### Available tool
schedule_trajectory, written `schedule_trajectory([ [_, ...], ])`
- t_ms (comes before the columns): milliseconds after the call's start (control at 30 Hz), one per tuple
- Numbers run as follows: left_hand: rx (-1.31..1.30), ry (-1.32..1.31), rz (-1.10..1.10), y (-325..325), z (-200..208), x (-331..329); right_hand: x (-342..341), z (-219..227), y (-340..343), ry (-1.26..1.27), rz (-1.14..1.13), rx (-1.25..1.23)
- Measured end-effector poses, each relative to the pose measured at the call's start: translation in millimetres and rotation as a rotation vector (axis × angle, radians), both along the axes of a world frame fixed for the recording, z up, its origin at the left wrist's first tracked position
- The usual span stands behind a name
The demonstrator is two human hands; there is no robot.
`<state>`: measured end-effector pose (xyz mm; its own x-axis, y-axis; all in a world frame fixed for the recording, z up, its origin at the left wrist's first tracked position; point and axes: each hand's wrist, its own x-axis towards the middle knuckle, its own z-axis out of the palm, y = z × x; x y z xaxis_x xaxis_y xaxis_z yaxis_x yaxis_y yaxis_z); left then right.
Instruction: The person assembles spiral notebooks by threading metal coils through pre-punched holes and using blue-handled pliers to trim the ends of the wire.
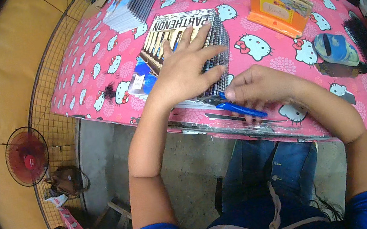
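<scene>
A stack of spiral-bound notebooks (155,39) with dark coils along the right side lies near the table's front edge. My left hand (187,68) rests flat on the top cover, fingers spread, with the thumb side over the coils. Blue-handled pliers (244,110) are in my right hand (260,85), which is closed around them. Their jaws are at the near end of the coils; whether they grip a wire is too small to tell. A blue printed cover (143,79) shows from under the left side of the stack.
Another stack of bound notebooks (130,7) stands at the far left. To the right are an orange box (279,8), a blue-and-green pouch-like item (336,49) and a bundle of black coils (365,49). A pink patterned cloth (93,88) covers the table. A red fan (27,156) is off to the left.
</scene>
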<state>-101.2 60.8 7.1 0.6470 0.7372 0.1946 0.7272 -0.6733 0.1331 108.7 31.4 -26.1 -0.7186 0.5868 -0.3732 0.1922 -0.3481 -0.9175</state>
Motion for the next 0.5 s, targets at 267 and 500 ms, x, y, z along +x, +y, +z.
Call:
schedule_trajectory([
  [267, -0.135, -0.137, 0.025, 3.1, -2.0, -3.4, 6.3, -10.3, -23.5, -0.298, -0.249, 1.565],
  [500, -0.107, -0.13, 0.025, 3.1, -2.3, -5.0, 4.2, -10.0, -2.5, -0.113, -0.051, 0.722],
])
